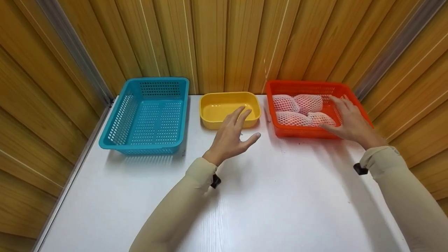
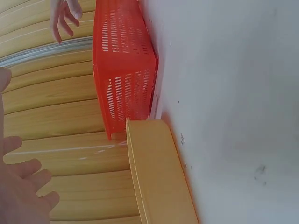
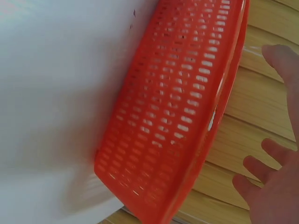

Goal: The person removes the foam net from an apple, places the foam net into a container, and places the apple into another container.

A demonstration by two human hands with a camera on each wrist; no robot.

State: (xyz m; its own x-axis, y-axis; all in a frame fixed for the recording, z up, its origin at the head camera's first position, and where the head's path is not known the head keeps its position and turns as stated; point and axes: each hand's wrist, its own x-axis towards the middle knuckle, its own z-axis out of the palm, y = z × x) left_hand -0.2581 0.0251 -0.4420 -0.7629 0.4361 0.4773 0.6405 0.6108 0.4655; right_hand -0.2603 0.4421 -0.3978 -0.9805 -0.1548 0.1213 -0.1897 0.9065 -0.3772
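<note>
Over the right part of the red basket (image 1: 297, 132) hovers my right hand (image 1: 351, 122), its fingers spread and holding nothing. Inside that basket lie several pinkish round things in white foam netting (image 1: 308, 104); the netting hides their exact kind. My left hand (image 1: 229, 138) is raised in front of the yellow tub (image 1: 210, 123), fingers apart and nothing in its grasp. In the left wrist view, the left hand's fingers (image 2: 28, 179) reach in from the left edge. The right wrist view has the right hand (image 3: 275, 186) beside the red basket's rim.
A blue perforated basket (image 1: 144, 149) with nothing in it stands at the left of the white table (image 1: 266, 196). The yellow tub sits between the two baskets. Wood-panelled walls (image 1: 210, 45) enclose the back and both sides.
</note>
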